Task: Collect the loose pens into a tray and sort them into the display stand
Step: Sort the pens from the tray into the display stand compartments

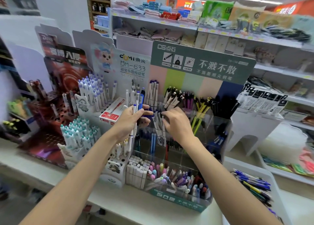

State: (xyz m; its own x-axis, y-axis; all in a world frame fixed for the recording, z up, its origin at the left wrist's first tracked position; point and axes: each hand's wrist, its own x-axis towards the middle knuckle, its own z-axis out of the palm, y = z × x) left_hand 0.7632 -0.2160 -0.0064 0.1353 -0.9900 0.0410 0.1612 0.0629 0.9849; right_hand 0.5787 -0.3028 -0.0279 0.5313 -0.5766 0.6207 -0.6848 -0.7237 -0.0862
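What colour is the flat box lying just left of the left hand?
The flat box is red and white, clearest in the head view.

The display stand [219,127], tiers of clear compartments under a green header card, stands near the bench's front edge, with pens upright in its compartments. A few white and blue pens [137,102] stand upright in the left hand [130,121] over the stand's left side. The right hand [176,124] pinches the tops of a white-and-black bundle [158,127] in a middle compartment. The white tray [265,172], at the bench's right end, holds mixed pens [253,185] lying in a heap.
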